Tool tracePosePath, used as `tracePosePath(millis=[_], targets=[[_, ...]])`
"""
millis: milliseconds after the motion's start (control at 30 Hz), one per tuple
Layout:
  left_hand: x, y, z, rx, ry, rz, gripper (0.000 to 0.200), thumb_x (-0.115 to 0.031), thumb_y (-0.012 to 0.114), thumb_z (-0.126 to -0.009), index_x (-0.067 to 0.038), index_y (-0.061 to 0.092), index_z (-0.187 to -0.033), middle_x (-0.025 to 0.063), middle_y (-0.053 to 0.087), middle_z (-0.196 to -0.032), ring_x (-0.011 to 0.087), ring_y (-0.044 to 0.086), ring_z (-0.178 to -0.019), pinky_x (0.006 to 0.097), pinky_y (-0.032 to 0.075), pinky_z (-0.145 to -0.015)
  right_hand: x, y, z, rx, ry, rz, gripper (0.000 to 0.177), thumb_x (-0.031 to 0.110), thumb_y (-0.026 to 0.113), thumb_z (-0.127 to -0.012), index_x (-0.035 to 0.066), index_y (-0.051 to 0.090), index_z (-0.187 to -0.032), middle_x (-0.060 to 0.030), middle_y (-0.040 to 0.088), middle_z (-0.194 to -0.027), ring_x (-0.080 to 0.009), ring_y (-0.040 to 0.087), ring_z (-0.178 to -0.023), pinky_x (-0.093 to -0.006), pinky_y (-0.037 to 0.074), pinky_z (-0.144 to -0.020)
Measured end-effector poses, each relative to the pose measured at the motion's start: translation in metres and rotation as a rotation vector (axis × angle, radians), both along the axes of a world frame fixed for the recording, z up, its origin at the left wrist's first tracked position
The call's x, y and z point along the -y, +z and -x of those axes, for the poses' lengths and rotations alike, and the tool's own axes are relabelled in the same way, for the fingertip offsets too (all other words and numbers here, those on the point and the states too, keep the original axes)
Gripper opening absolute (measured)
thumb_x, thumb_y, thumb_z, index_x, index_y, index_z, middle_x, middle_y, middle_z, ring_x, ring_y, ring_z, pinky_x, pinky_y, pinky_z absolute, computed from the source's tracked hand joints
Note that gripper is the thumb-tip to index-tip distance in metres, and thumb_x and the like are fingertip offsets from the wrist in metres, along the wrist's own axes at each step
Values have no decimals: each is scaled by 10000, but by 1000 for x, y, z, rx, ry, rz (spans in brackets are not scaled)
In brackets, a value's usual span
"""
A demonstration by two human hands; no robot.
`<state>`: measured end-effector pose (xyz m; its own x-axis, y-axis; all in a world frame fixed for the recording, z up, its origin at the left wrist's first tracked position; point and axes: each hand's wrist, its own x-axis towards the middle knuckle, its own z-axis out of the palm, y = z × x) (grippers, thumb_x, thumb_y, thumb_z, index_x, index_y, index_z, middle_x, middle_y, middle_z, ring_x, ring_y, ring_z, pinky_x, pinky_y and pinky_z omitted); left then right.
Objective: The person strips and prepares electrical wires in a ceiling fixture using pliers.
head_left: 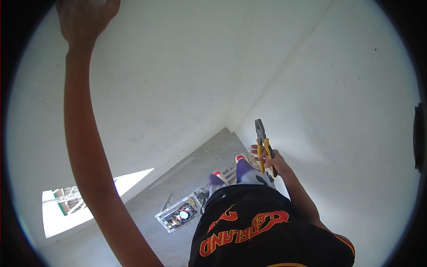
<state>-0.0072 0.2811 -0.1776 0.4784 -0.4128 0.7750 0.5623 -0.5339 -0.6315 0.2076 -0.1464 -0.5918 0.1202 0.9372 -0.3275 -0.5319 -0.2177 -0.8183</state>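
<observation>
In my right hand [272, 161] is a pair of combination pliers [260, 131] with yellow and black handles. My fingers are wrapped around the handles, and the grey jaws point up, away from my body. My left hand [87, 20] is raised at the top left, at or close to the white wall [178, 66]. The frame edge cuts off most of its fingers, so its grip and anything in it are hidden.
My feet in red and white footwear [240, 158] stand on a raised plank platform [229, 172]. On it, a tray of tools [183, 214] sits to the left. Below is a grey floor [178, 182]. An opening [66, 204] in the wall is at lower left. Two walls meet in a corner ahead.
</observation>
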Motion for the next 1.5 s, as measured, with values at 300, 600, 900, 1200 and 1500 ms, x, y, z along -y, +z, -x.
tracePosePath(millis=[300, 600, 900, 1200, 1500], targets=[[91, -74, 27, 229, -215, 924, 146, -167, 656, -940, -110, 739, -1047, 47, 739, -1004, 137, 692, -913, 311, 533, -854, -21, 50, 0, 477, 205, -139, 445, -36, 577, -536, 7, 725, -953, -131, 323, -1546, -315, 253, -1464, -462, 237, -1175], [256, -256, -24, 48, -649, 2104, 265, -41, 600, -907, 45, 672, -1147, 170, 701, -990, 199, 682, -869, 290, 544, -789, -18, 115, 17, 660, 252, -166, 371, -64, 518, -580, -20, 711, -894, -96, 404, -1300, -310, 453, -1260, -417, 359, -1095], [256, -278, -16, 154, -701, 2184, 235, -127, 642, -924, 11, 713, -1101, 137, 710, -959, 161, 660, -861, 279, 521, -806, -18, 116, 18, 656, 287, -158, 643, -49, 504, -613, 11, 442, -1250, -128, 494, -1163, -237, 598, -1030, -364, 427, -966], [262, -286, -11, 164, -589, 2103, 217, -156, 655, -923, 12, 736, -1033, 140, 724, -890, 163, 670, -783, 286, 514, -698, -13, 121, 21, 807, 323, -172, 228, -101, 486, -708, -28, 618, -880, -121, 572, -982, -270, 614, -872, -359, 481, -773], [266, -285, -5, 250, -480, 2218, 271, -237, 662, -935, 20, 743, -961, 128, 735, -861, 164, 679, -803, 288, 514, -729, -11, 124, 41, 949, 278, -55, 59, -37, 511, -788, -32, 560, -821, -183, 623, -810, -334, 630, -754, -391, 492, -718]])
